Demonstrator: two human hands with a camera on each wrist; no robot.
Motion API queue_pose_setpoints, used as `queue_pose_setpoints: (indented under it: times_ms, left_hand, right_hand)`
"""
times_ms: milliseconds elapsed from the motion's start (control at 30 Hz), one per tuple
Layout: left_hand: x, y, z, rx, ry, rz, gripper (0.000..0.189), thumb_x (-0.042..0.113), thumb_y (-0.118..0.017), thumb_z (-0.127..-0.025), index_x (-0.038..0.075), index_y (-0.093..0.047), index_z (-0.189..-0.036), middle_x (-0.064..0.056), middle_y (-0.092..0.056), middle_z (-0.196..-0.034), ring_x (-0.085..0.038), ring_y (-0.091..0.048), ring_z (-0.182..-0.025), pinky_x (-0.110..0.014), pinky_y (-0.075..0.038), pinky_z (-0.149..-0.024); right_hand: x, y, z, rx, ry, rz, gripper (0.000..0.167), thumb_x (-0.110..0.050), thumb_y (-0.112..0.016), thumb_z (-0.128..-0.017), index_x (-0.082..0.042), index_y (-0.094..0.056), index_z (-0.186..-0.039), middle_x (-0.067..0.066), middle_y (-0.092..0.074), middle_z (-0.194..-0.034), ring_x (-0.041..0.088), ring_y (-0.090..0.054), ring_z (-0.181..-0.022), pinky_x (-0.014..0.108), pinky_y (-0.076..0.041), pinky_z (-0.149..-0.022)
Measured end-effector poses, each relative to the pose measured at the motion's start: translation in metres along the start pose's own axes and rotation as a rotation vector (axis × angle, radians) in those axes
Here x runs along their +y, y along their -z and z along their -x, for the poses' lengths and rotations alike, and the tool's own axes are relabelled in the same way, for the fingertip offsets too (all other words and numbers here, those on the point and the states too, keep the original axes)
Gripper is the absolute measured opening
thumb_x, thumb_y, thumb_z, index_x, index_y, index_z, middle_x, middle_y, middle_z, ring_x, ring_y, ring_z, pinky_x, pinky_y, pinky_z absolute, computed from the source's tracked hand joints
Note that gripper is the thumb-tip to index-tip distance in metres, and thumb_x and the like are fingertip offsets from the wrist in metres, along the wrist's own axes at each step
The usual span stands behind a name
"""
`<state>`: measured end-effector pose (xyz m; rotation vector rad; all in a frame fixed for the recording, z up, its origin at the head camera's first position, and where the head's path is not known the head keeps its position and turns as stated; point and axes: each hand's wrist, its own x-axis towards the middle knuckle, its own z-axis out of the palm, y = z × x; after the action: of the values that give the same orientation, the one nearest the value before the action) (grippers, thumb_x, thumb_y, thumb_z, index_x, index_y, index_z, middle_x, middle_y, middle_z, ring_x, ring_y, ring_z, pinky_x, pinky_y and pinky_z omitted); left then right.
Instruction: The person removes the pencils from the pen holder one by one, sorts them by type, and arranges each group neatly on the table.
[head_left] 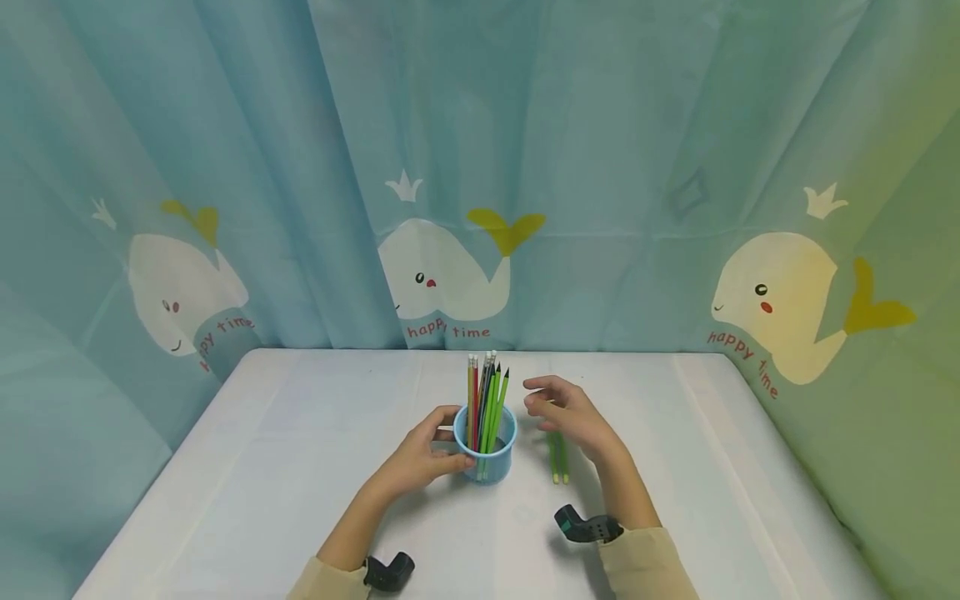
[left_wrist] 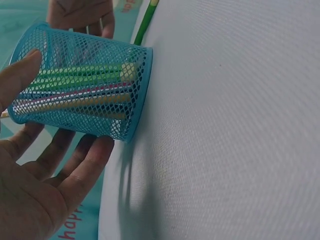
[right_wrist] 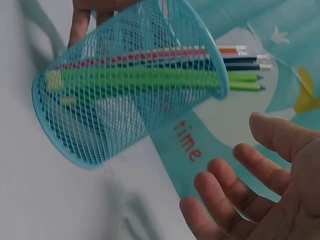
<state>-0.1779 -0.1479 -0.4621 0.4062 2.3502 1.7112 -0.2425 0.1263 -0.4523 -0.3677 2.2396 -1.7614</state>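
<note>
Left hand (head_left: 415,460) gripping upright cup (head_left: 500,467), right hand (head_left: 572,412) empty, relaxed, pencils (head_left: 492,414) inside near vertical

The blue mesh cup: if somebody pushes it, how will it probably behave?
The blue mesh cup is probably light for its size, as its wall is open mesh. It may tip if pushed near the rim, since the pencils rise above it. It seems unlikely to slide freely now, because the left hand holds it.

Whale-print curtains (head_left: 600,150) on three sides of a white table (head_left: 270,467) mark a curtained-off nook.
</note>
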Motion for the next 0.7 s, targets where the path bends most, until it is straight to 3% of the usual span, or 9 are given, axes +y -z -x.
queue_pose_setpoints:
  times_ms: [233,400,700]
  left_hand:
    - [-0.001,-0.001,0.001,0.008,0.005,-0.004,0.071,0.018,-0.083,-0.082,0.011,-0.046,-0.142,-0.014,-0.054,-0.138,-0.033,-0.059,-0.120,-0.035,-0.058,-0.091]
    - [0.000,0.000,0.002,0.004,0.017,0.006,0.072,0.017,-0.084,-0.081,0.011,-0.046,-0.142,-0.014,-0.054,-0.138,-0.033,-0.059,-0.121,-0.036,-0.058,-0.091]
    - [-0.002,0.000,0.000,-0.007,-0.002,-0.002,0.070,0.018,-0.082,-0.083,0.008,-0.045,-0.142,-0.019,-0.053,-0.139,-0.036,-0.058,-0.121,-0.037,-0.057,-0.093]
  right_hand:
    - [-0.009,-0.013,0.001,-0.042,0.031,-0.044,0.048,-0.029,-0.064,-0.099,-0.001,-0.054,-0.136,0.021,-0.059,-0.128,0.028,-0.061,-0.113,0.045,-0.057,-0.091]
    - [-0.011,-0.020,0.001,-0.079,0.045,-0.033,0.045,-0.027,-0.063,-0.099,-0.003,-0.056,-0.136,0.020,-0.060,-0.127,0.028,-0.062,-0.111,0.044,-0.058,-0.090]
    - [-0.013,-0.024,0.001,-0.128,0.077,-0.022,0.042,-0.026,-0.062,-0.100,-0.002,-0.058,-0.134,0.021,-0.061,-0.129,0.046,-0.056,-0.120,0.042,-0.058,-0.089]
